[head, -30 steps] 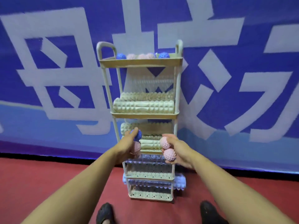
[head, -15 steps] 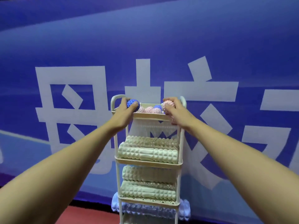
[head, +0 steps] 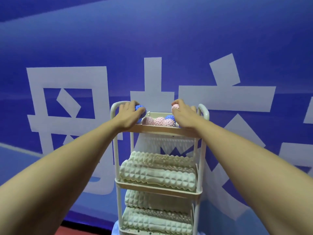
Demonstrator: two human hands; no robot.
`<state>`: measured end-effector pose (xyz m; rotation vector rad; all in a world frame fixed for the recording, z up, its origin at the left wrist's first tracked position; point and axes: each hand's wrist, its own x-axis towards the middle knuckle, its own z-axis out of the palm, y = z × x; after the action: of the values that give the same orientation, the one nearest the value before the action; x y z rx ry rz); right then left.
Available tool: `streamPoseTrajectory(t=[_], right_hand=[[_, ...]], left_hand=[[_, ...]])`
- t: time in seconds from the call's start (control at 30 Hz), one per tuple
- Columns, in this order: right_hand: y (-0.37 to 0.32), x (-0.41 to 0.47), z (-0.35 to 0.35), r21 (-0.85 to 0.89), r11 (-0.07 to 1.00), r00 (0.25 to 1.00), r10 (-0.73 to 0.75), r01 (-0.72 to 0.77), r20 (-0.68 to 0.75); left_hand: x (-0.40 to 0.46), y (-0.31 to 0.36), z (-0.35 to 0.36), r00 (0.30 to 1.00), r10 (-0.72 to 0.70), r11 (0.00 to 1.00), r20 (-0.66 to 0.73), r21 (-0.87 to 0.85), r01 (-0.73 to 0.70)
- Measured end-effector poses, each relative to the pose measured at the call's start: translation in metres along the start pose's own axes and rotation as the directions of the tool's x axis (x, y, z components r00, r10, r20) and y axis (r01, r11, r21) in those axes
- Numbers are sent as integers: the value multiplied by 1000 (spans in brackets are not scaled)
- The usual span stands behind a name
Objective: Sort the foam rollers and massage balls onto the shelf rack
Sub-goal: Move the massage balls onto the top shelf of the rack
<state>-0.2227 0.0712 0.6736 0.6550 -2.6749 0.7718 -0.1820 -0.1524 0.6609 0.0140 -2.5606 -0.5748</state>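
A cream shelf rack stands against the blue wall. Over its top tray, my left hand grips a blue spiky ball at the left end. At the right end my right hand holds a pink spiky ball. Between the hands several pink balls and a blue ball lie in the top tray. Pale ridged foam rollers fill the second shelf, and more foam rollers sit on the shelf below.
A blue banner wall with large white characters rises right behind the rack. A strip of red floor shows at the bottom left. The rack's rounded handles flank the top tray.
Both hands rose from the lower shelves up to the top tray, carrying spiky balls. The view tilted up with them, so the floor and my feet dropped out of sight.
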Motion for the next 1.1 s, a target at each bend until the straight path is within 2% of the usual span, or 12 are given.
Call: streamPoseTrajectory(t=[0.07,0.13,0.27,0.47,0.53,0.63,0.83,1.1], right_hand=[[0,2,2,-40,999,999,33,-33,-9],[1,3,1,-55,997,999,49,-49,-7],[4,4,1,15,996,996,88,-88,-29],[7,5,3,119,987,989,122,-112,-83],[9,8,3,125,984,983,139,-124,-116],[14,13,5,127,977,974,189,-174,-123],[17,16,8,154,971,978,193,-180,-73],[9,10,9,38,991,986,135,-132,-95]], left_hand=[[4,-2,-2,999,-5,1000,40,1,5],[7,-4,-4,999,-29,994,43,-107,34],[12,0,2,998,-39,979,52,-197,48],[20,-6,-2,997,-76,953,-27,-297,65],[24,-1,0,991,-87,942,-105,-331,48],[29,5,13,979,-65,958,-195,-286,6],[33,-1,26,999,-35,988,0,-151,34],[35,-4,28,999,-7,999,-43,-35,6]])
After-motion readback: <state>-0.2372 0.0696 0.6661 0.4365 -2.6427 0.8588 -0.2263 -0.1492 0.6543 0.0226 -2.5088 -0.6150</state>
